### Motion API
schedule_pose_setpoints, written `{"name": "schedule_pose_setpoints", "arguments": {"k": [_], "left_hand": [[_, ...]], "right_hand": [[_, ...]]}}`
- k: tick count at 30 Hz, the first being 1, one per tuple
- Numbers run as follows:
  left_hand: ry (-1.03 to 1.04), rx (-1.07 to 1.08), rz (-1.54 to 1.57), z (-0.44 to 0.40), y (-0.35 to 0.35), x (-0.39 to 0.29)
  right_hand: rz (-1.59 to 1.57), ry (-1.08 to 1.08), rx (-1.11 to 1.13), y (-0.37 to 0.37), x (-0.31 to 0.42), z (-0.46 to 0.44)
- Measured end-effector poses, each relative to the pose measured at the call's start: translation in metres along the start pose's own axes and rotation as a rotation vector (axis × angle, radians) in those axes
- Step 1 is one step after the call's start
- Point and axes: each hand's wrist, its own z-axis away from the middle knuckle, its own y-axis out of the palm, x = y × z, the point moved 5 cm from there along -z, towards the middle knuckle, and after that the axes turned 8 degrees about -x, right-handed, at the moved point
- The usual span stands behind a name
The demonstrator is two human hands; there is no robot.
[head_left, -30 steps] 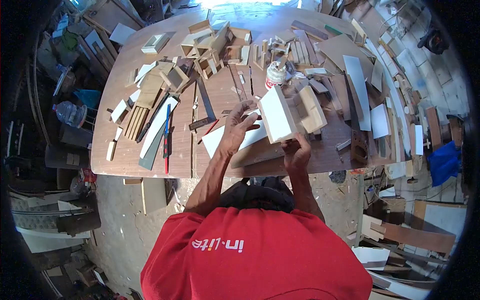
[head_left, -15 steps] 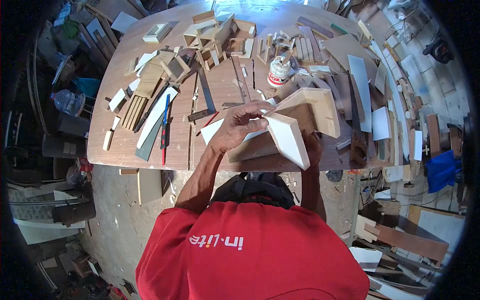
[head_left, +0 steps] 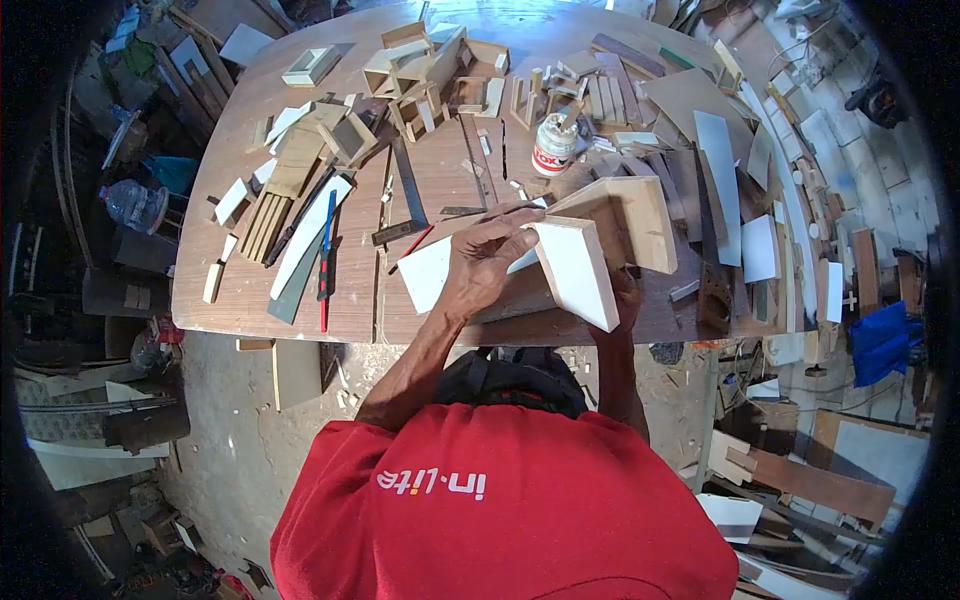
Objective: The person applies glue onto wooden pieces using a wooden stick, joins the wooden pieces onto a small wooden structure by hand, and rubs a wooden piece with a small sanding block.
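My left hand (head_left: 487,262) pinches the upper left edge of a wooden box piece (head_left: 578,270), which has a white outer panel and bare wood inside. My right hand (head_left: 622,295) supports the same piece from behind and below at its right; its fingers are mostly hidden by the white panel. The piece is tilted above the table, with its open side toward the upper right. Beneath it lie a white board (head_left: 427,272) and a brown board. A white jar with a red label (head_left: 553,146) stands just beyond the piece, with a stick in its mouth.
On the table (head_left: 340,316) are a metal square (head_left: 408,187), a blue-and-red tool (head_left: 327,262), slatted wood (head_left: 275,220) and small wooden boxes (head_left: 415,70). Long strips and boards (head_left: 718,185) crowd the right side. A blue bag (head_left: 886,345) lies at the far right.
The box piece has turned, its white panel swinging down and its wooden inside coming into view. My left hand has closed on its edge, and my right hand has gone behind it.
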Motion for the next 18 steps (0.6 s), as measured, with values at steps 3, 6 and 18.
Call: {"name": "schedule_pose_setpoints", "arguments": {"k": [3, 6, 18], "left_hand": [[-0.002, -0.028, 0.004, -0.001, -0.002, 0.004], [-0.028, -0.065, -0.019, -0.001, -0.004, 0.004], [-0.275, -0.133, 0.083, 0.003, -0.031, 0.049]], "right_hand": [[-0.031, 0.098, 0.022, 0.011, 0.006, 0.001], [0.061, 0.011, 0.11, 0.008, 0.004, -0.002], [0.24, 0.07, -0.02, 0.035, 0.006, 0.001]]}}
